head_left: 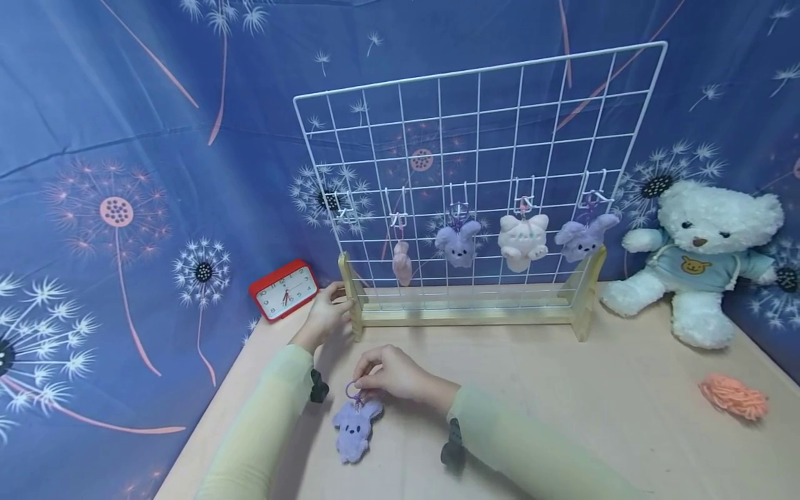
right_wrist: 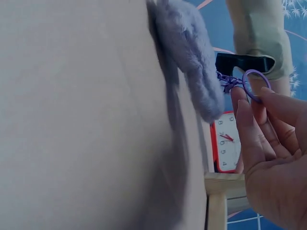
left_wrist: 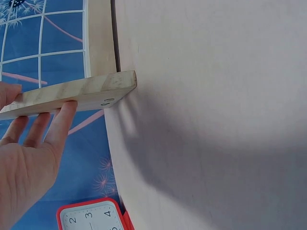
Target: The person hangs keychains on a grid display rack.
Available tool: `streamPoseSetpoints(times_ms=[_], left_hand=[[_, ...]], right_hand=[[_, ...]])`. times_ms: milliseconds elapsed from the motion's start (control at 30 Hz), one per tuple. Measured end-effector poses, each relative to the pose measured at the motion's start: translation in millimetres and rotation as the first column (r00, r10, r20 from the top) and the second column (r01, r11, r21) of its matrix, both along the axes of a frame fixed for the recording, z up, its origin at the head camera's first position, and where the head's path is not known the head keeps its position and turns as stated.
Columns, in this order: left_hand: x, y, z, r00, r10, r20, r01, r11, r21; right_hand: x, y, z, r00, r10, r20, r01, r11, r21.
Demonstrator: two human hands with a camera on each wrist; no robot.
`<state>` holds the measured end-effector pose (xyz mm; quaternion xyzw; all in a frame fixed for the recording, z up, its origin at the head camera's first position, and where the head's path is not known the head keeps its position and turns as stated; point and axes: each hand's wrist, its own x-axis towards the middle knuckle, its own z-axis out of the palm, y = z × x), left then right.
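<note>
My right hand (head_left: 396,373) pinches the purple ring (right_wrist: 245,85) of a purple plush keychain (head_left: 354,432) between thumb and fingers. The plush, long-eared with a small dark-eyed face, is low over the table near the front. My left hand (head_left: 325,314) grips the left wooden upright (left_wrist: 96,93) of a display rack, thumb on one side and fingers on the other. Above the rack's base stands a white wire grid (head_left: 478,146). On its hooks hang a pink plush (head_left: 403,264), a purple plush (head_left: 459,244), a white plush (head_left: 523,242) and another purple plush (head_left: 581,239).
A red clock (head_left: 285,290) leans by the backdrop, just left of my left hand. To the rack's right sits a white teddy bear (head_left: 700,267) in a blue top. A bundle of orange yarn (head_left: 733,397) lies on the table's right side. The leftmost hook (head_left: 345,214) holds no plush.
</note>
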<state>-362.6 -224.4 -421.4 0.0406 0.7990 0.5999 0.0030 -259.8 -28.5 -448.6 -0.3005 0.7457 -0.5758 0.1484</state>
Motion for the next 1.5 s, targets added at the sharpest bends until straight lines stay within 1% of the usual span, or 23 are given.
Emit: streamPoseSetpoints(times_ms=[200, 367, 467, 633, 733, 833, 1000, 1167, 1233, 1333, 1500], left_hand=[[-0.8, -0.9, -4.6, 0.999, 0.017, -0.037, -0.016, 1.0, 0.006], [0.8, -0.8, -4.5, 0.997, 0.02, -0.072, -0.022, 1.0, -0.023], [1.8, -1.1, -4.2, 0.997, 0.015, -0.078, -0.017, 1.0, -0.024], [2.0, -1.3, -4.6, 0.996, 0.019, -0.085, -0.021, 1.0, -0.023], [1.4, -1.4, -5.5, 0.996, 0.021, -0.085, -0.023, 0.999, -0.027], [2.0, -1.1, -5.2, 0.997, 0.02, -0.077, -0.021, 1.0, -0.01], [2.4, -1.4, -4.8, 0.998, 0.026, -0.065, -0.027, 1.0, -0.01], [0.7, -2.1, -5.4, 0.999, 0.026, -0.034, -0.025, 1.0, 0.016], [-0.4, -2.3, -5.6, 0.999, 0.025, -0.036, -0.024, 1.0, 0.02], [-1.7, -2.4, -5.5, 0.999, 0.033, -0.041, -0.033, 0.999, -0.007], [-1.2, -1.6, -4.4, 0.998, 0.052, -0.023, -0.053, 0.998, -0.024]], right_hand=[[0.4, -0.1, 12.8, 1.0, 0.008, -0.013, -0.008, 0.999, -0.037], [0.0, 1.5, 22.9, 1.0, 0.005, -0.007, -0.006, 0.998, -0.058], [-2.0, 2.9, 28.9, 1.0, 0.009, 0.011, -0.008, 0.997, -0.08], [-5.4, 6.3, 43.6, 0.999, 0.024, 0.024, -0.021, 0.994, -0.111], [-7.8, 8.2, 51.2, 0.999, 0.038, 0.02, -0.035, 0.992, -0.124], [-9.8, 10.1, 58.4, 0.999, 0.044, 0.013, -0.042, 0.99, -0.131], [-12.5, 11.6, 69.9, 0.999, 0.044, -0.014, -0.045, 0.99, -0.137], [-15.9, 12.7, 82.8, 0.998, 0.038, -0.05, -0.046, 0.987, -0.155], [-17.8, 13.2, 89.1, 0.997, 0.028, -0.068, -0.039, 0.987, -0.157], [-21.3, 14.0, 99.4, 0.996, 0.019, -0.085, -0.032, 0.987, -0.159], [-25.9, 14.8, 116.2, 0.994, 0.011, -0.107, -0.03, 0.984, -0.176]])
